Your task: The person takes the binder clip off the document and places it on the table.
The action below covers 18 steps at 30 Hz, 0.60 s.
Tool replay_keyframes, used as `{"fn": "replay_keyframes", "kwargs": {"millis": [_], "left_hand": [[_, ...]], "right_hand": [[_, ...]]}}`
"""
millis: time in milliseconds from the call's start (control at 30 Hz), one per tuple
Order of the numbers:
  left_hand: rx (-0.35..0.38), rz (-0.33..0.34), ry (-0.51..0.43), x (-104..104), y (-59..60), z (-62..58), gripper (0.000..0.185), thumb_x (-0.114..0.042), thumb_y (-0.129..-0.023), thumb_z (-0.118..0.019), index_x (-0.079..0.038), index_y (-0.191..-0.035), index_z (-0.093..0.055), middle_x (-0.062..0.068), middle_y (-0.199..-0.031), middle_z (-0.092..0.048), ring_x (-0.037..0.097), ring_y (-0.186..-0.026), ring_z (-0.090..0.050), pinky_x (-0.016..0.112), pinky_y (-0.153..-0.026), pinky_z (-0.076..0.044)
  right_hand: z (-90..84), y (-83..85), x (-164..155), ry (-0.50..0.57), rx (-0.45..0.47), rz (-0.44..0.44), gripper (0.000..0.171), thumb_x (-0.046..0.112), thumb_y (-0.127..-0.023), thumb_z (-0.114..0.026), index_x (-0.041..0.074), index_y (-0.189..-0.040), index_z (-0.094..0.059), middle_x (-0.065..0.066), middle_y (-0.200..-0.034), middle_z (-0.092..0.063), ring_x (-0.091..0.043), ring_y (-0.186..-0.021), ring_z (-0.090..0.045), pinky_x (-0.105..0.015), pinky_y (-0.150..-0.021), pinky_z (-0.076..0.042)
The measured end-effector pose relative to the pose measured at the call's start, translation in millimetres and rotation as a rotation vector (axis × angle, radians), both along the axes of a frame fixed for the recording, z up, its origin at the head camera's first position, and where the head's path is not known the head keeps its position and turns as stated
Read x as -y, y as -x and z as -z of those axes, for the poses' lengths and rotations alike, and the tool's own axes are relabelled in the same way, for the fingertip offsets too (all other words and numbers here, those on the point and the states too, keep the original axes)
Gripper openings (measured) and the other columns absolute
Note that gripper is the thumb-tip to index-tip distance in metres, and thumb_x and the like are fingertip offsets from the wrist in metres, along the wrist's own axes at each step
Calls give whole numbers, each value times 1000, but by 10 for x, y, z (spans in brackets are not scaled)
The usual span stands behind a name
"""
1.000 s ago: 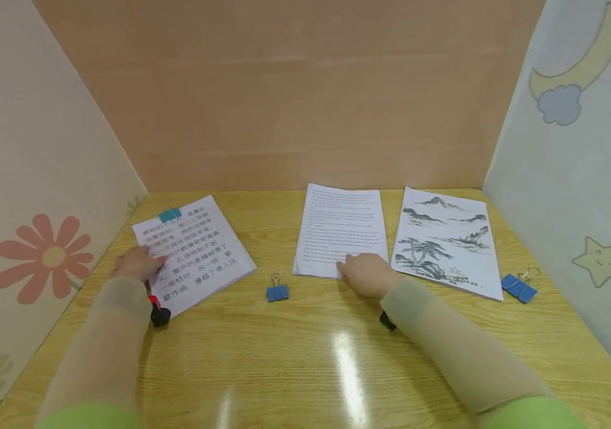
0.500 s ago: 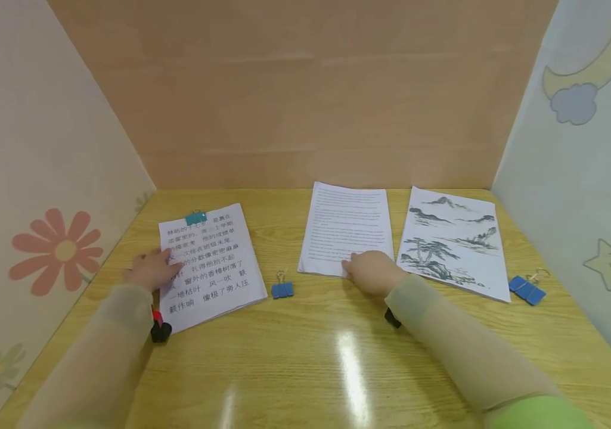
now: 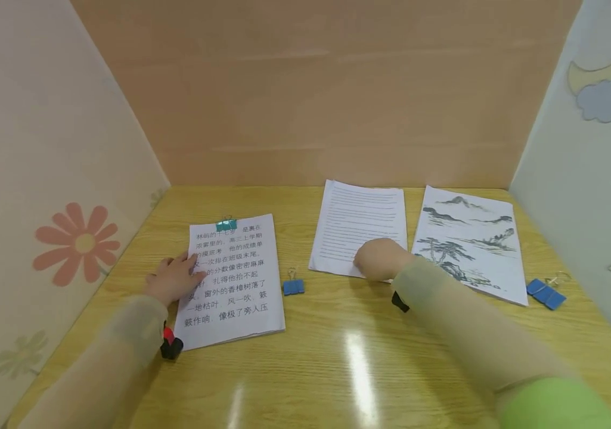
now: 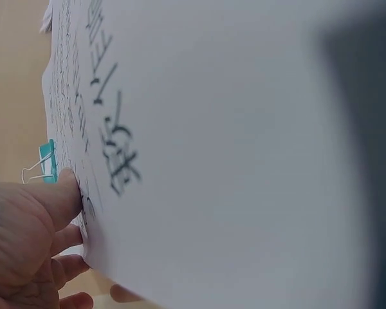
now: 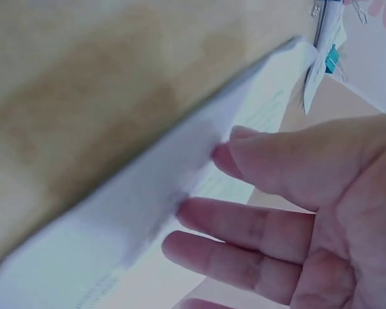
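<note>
A printed stack of paper (image 3: 230, 286) with large characters lies at the left, a teal binder clip (image 3: 226, 225) on its top edge. My left hand (image 3: 173, 277) grips this stack by its left edge. In the left wrist view the thumb (image 4: 65, 193) lies on the top sheet and the other fingers are at the edge. My right hand (image 3: 382, 259) is at the near right corner of the middle stack of paper (image 3: 359, 220), which bears fine lines of print. In the right wrist view its fingers (image 5: 244, 225) are fairly straight above the sheets, with no grip visible.
To the right lies a stack of paper with an ink landscape (image 3: 471, 244). One blue binder clip (image 3: 293, 286) lies between the left and middle stacks. Another blue binder clip (image 3: 546, 293) lies beside the landscape. Walls close off the wooden table (image 3: 305, 357) behind and on both sides.
The left stack has slid right and nearer with my left hand and turned straighter. My right hand stays at the middle stack's near edge. The head view has turned slightly left.
</note>
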State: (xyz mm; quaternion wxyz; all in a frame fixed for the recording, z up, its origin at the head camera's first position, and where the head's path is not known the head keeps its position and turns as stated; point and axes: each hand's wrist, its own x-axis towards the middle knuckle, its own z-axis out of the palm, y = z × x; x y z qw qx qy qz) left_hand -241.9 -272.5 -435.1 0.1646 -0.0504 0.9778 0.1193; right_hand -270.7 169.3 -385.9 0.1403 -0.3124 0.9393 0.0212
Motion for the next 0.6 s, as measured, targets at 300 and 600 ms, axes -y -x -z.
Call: {"fn": "replay_keyframes", "kwargs": {"millis": [300, 600], "left_hand": [[-16, 23, 3, -154, -99, -8, 72, -49, -96, -49, -8, -152, -27, 21, -157, -16, 51, -137, -8, 77, -94, -15], [-25, 30, 16, -221, -150, -53, 70, -48, -97, -49, -9, -152, -27, 20, -157, -16, 50, -138, -9, 75, -95, -15]], "right_hand": [[-163, 258, 211, -110, 136, 11, 23, 8, -94, -49, 11, -76, -62, -3, -84, -60, -19, -74, -50, -36, -69, -43], [-229, 549, 646, -32, 212, 69, 17, 10, -93, -50, 8, -86, -65, -5, -94, -61, -19, -80, -50, -34, -72, -42]]}}
